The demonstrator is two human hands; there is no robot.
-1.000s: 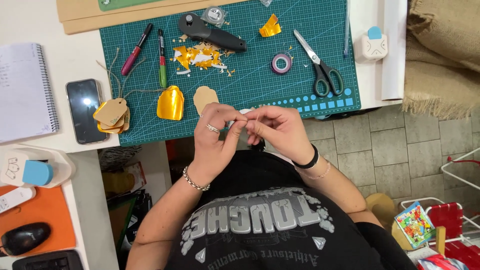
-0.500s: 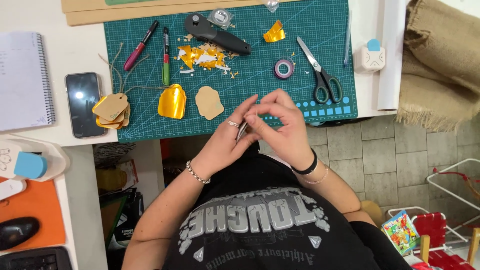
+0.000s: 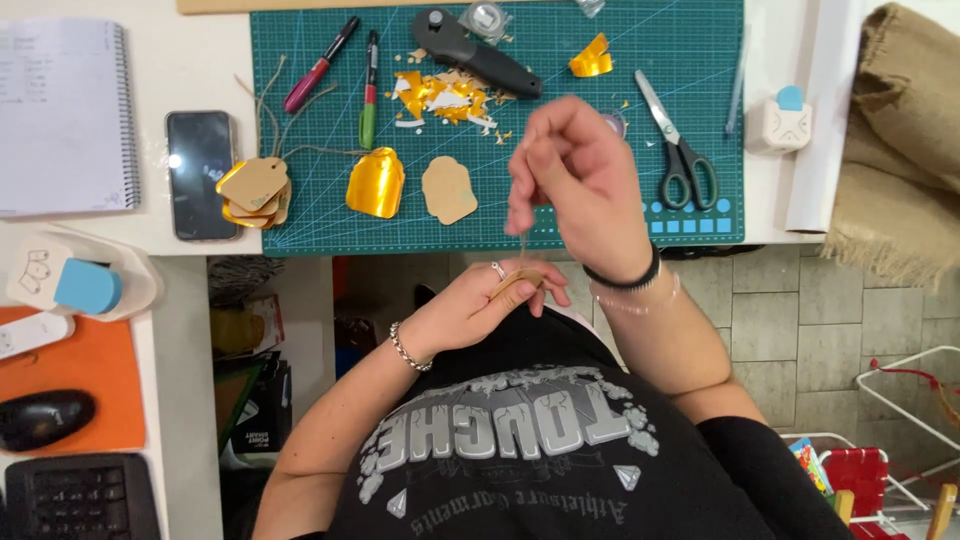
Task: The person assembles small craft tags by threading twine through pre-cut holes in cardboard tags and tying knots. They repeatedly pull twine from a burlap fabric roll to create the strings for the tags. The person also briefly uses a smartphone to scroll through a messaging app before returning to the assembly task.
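The left hand is resting low against the person's black shirt, its fingers closing narrowly on a small kraft-brown tag, which is sitting tilted between thumb and forefinger. A thin strand of twine is running up from the tag toward 12 o'clock, where the right hand is lifting above the near edge of the green cutting mat. The right fingers are pinching together on the upper end of the twine, so the tag is lying just below them, at their 6 o'clock, and apart from them. The strand is faint and partly blurred.

On the mat, at 10 o'clock from the right hand, a plain brown tag is lying flat beside a gold foil tag. Farther toward 9 o'clock a small stack of strung tags is overhanging the mat's left edge, with a phone just beyond it on the white tabletop. At 12 o'clock gold foil scraps are lying under a black rotary cutter. At 3 o'clock from the right hand a pair of scissors is lying closed on the mat.
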